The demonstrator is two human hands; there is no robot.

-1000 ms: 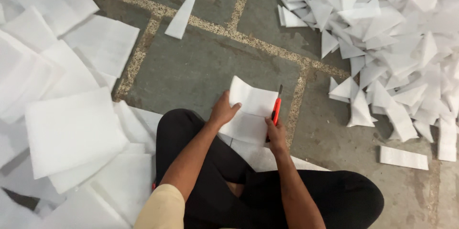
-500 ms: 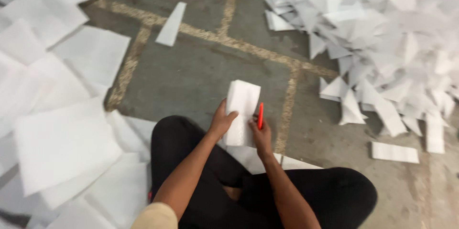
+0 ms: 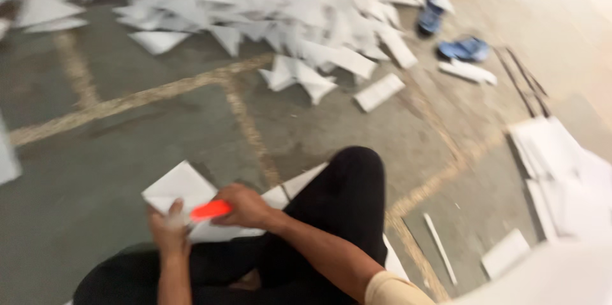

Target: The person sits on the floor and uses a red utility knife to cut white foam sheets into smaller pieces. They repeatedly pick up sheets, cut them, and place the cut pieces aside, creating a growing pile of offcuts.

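Head-camera footage looked down on a person seated cross-legged on a grey concrete floor point(image 3: 95, 171), dark trousers filling the near edge of the view. The picture was smeared, so fine detail was hard to make out.

The left hand point(image 3: 169, 228) was curled around the near edge of a folded white sheet point(image 3: 182, 193), fingers and thumb pinching it, most likely to keep it taut and steady just above the lap. The right hand point(image 3: 245, 206) was closed over the red-orange handle point(image 3: 210, 210) of a cutting tool, which lay across the sheet and touched it; I could not tell whether a blade was out. The sheet sat between the two hands, just beyond the knees, held low and near where both arms could bear on it comfortably.

Far across the floor, a large heap of cut white pieces point(image 3: 268, 5) spread from the left to past the middle, loose and overlapping, looking tossed there out of the way. A single rectangular strip point(image 3: 379, 93) lay apart at the heap's near right edge. On the far right sat a pair of blue sandals point(image 3: 449, 31), apparently set aside from the seated spot. To the near right, a neater stack of white sheets point(image 3: 561, 177) lay flat within arm's reach, seemingly kept handy, with a thin strip point(image 3: 440, 247) and a small offcut point(image 3: 505, 253) nearer the knee.
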